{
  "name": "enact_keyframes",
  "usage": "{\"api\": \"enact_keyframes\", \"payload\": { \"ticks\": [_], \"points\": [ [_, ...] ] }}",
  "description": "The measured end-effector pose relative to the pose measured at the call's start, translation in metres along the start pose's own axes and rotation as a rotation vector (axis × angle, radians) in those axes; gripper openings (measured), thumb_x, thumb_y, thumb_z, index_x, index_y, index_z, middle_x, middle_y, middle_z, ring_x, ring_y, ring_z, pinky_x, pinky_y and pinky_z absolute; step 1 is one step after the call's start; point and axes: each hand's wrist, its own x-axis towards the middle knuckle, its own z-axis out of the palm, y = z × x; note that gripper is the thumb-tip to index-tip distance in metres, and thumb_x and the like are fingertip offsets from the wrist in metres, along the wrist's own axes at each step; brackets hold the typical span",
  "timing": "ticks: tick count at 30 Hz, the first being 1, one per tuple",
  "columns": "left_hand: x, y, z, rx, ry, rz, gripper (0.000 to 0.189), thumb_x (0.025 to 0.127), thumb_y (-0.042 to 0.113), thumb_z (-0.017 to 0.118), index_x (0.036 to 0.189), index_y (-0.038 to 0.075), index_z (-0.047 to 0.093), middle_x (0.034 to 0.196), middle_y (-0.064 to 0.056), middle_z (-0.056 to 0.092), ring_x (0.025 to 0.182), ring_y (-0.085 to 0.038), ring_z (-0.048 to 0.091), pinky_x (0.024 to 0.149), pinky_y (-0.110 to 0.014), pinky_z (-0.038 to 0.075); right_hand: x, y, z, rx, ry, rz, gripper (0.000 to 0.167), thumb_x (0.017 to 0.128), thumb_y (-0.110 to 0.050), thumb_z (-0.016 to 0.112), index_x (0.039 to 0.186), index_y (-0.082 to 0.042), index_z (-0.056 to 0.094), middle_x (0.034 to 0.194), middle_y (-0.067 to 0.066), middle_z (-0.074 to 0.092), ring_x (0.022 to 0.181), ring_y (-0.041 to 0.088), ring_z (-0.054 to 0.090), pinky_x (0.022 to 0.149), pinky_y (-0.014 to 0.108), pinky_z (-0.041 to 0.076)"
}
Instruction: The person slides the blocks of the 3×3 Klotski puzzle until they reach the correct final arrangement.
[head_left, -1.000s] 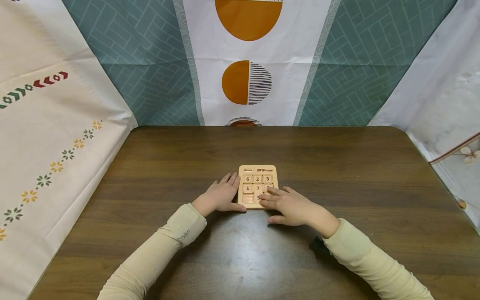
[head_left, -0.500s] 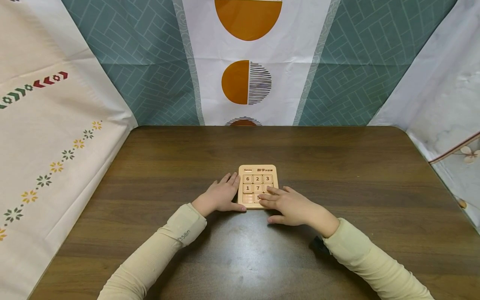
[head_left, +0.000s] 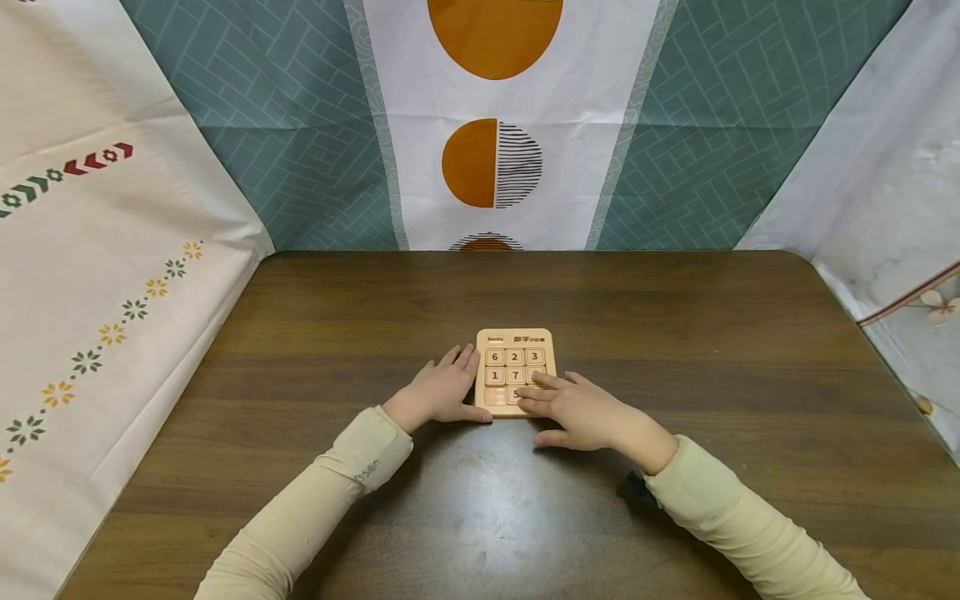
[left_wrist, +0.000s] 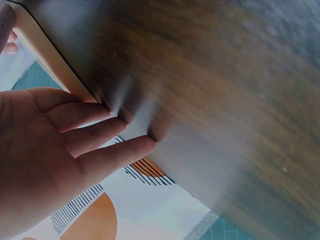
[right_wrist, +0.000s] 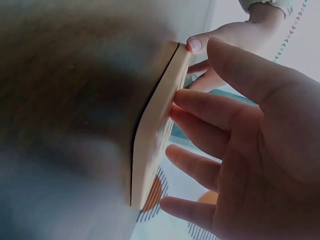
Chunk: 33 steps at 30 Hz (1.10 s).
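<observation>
A wooden number slide puzzle [head_left: 516, 338] lies flat on the table in the head view. Its visible tiles read 6, 2, 3 on top and 1, 7 below, with a bare slot at lower left. My left hand [head_left: 442, 390] rests along its left side, thumb at the near corner, fingers spread. Over the lower right tiles lies my right hand [head_left: 588, 415], fingers extended and hiding some numbers. In the right wrist view, fingertips of the right hand [right_wrist: 250, 135] touch the top face of the puzzle [right_wrist: 155, 125].
The brown wooden table [head_left: 360, 308] stretches around the puzzle on all sides. Patterned cloth [head_left: 315, 167] hangs behind its far edge, with a cream cloth [head_left: 90, 267] at left. A small dark object [head_left: 636, 490] shows beneath the right wrist.
</observation>
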Motion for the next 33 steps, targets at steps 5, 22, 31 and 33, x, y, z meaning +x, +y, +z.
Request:
{"api": "enact_keyframes", "payload": {
  "ticks": [5,22,31,33],
  "points": [
    [0.0,0.0,0.0,-0.001,-0.002,0.001,0.104,0.076,0.063,0.057,0.144,-0.003,0.016,0.148,-0.019,0.016,0.135,-0.034,0.017,0.097,-0.055,0.03,0.002,-0.001,0.0,-0.004,0.001,0.001,0.054,0.087,-0.039,0.058,0.132,-0.009,0.05,0.138,0.006,0.044,0.13,0.031,0.031,0.096,0.058,0.029],
    [-0.003,0.001,-0.004,-0.008,-0.026,-0.005,0.103,0.077,0.063,0.057,0.144,-0.002,0.014,0.149,-0.018,0.014,0.135,-0.033,0.015,0.098,-0.055,0.029,0.008,-0.002,-0.004,-0.007,0.015,-0.004,0.055,0.087,-0.039,0.058,0.132,-0.007,0.05,0.138,0.007,0.044,0.131,0.031,0.03,0.096,0.058,0.027],
    [-0.003,0.001,-0.003,-0.01,-0.016,0.003,0.103,0.077,0.062,0.057,0.144,-0.004,0.015,0.149,-0.019,0.015,0.135,-0.034,0.016,0.098,-0.055,0.029,0.033,-0.004,-0.004,-0.015,-0.015,0.046,0.06,0.089,-0.044,0.053,0.137,-0.011,0.043,0.143,0.004,0.036,0.134,0.028,0.023,0.1,0.058,0.023],
    [-0.003,0.001,-0.003,-0.01,-0.018,0.001,0.103,0.077,0.062,0.057,0.144,-0.003,0.015,0.149,-0.019,0.015,0.135,-0.034,0.016,0.098,-0.055,0.029,0.034,-0.005,-0.003,-0.008,-0.028,0.051,0.06,0.089,-0.044,0.054,0.137,-0.01,0.043,0.143,0.004,0.036,0.134,0.028,0.023,0.1,0.058,0.023]
  ]
}}
